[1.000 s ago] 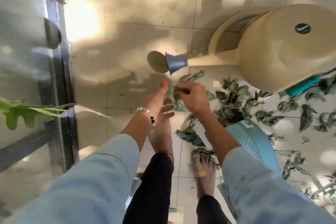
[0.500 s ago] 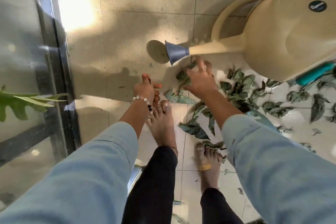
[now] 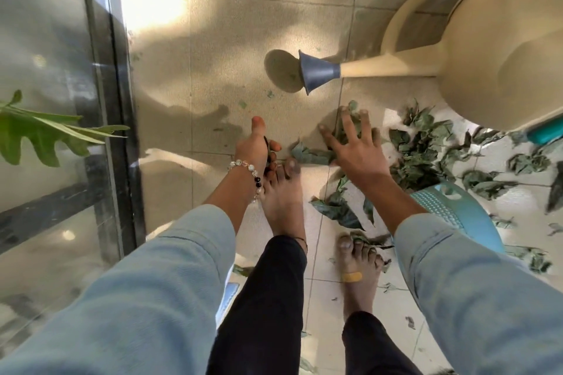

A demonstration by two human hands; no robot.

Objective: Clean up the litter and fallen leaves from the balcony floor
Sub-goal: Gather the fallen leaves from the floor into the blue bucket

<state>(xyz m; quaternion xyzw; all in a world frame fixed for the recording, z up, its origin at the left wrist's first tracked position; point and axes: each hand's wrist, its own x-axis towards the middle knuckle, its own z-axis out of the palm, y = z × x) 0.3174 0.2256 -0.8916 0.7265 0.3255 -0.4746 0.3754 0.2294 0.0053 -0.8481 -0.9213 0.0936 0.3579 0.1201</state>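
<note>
Right hand (image 3: pixel 355 148) has spread open, fingers pressing fallen leaves (image 3: pixel 344 131)

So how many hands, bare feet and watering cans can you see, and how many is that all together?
Hands: 2, the left hand and the right hand
Bare feet: 2, the left foot and the right foot
Watering cans: 1, the beige watering can
Total: 5

No text, label, brand, number or sign can be read on anything in this view of the balcony.
</note>
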